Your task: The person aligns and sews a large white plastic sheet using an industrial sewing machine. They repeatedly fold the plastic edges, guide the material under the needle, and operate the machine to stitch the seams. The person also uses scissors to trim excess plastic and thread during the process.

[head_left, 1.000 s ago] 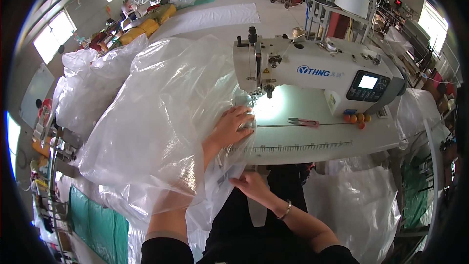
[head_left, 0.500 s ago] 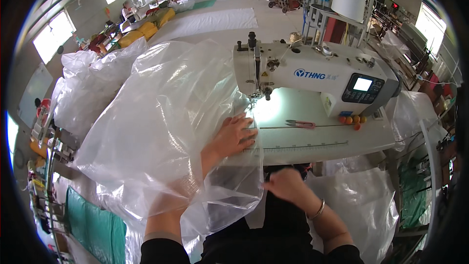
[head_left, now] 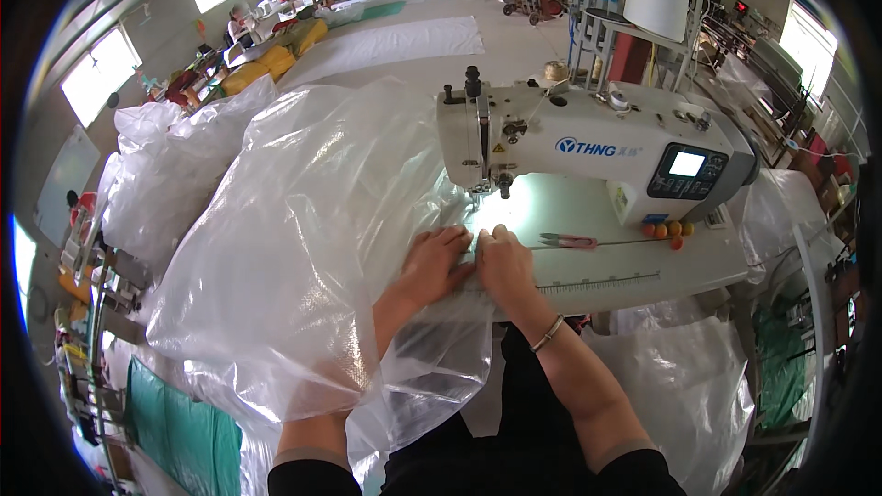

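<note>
Both hands lie flat, side by side and almost touching, on the edge of a large clear plastic bag (head_left: 303, 248), at 6 o'clock from the needle of the white sewing machine (head_left: 588, 142). The left hand (head_left: 439, 262) is released, fingers stretched out, pressing the film down on the desk (head_left: 634, 271); it grasps nothing. The right hand (head_left: 503, 264) does the same, palm down, with a thin bracelet (head_left: 548, 332) on the wrist.

I judge that the hands are placed so because the film is slippery and light: two flat palms keep the edge smooth and straight in front of the presser foot, where the machine lamp makes a bright spot.

The big body of the bag is heaped at 9 o'clock from the hands and hangs over the desk edge toward the person's lap, probably so its bulk does not block the needle area. Small pink-handled snips (head_left: 568, 241) rest at 3 o'clock from the right hand, near for reach. More bags (head_left: 175, 170) are piled at 10 o'clock.
</note>
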Demonstrator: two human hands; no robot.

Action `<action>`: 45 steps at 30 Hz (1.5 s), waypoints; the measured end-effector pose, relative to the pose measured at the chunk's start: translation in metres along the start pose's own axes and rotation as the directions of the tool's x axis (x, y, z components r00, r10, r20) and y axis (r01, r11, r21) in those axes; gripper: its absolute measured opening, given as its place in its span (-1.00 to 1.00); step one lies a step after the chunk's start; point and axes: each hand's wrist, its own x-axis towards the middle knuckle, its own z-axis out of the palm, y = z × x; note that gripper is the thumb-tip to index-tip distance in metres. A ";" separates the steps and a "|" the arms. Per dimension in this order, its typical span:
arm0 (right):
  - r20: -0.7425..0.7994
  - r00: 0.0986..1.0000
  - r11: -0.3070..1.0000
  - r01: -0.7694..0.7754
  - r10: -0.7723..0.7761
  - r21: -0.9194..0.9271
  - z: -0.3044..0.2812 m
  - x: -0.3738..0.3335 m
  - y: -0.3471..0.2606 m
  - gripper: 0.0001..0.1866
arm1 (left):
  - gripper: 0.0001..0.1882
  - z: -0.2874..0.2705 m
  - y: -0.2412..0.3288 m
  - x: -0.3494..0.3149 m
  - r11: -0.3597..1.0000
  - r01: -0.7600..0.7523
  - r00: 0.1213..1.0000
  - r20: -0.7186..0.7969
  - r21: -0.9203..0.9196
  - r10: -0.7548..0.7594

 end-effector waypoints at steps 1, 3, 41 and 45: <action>0.003 1.000 1.000 0.017 -0.017 0.003 0.001 0.002 0.001 -0.81 | -0.54 0.002 -0.002 0.001 1.000 0.009 1.000 0.002 0.024 -0.009; 0.010 0.999 0.999 0.046 -0.046 0.003 0.006 0.007 0.005 -0.81 | -0.54 0.007 -0.007 0.005 0.999 0.028 1.000 0.010 0.046 -0.029; 0.040 0.998 0.999 -0.038 0.038 -0.006 0.030 0.027 0.008 -0.91 | -0.65 -0.355 0.069 0.075 0.815 0.271 0.954 -0.026 0.513 -0.300; 0.078 0.995 0.998 -0.061 0.063 -0.023 0.030 0.027 0.010 -0.91 | -0.59 -0.369 0.049 0.089 0.794 0.313 0.931 -0.003 0.522 -0.365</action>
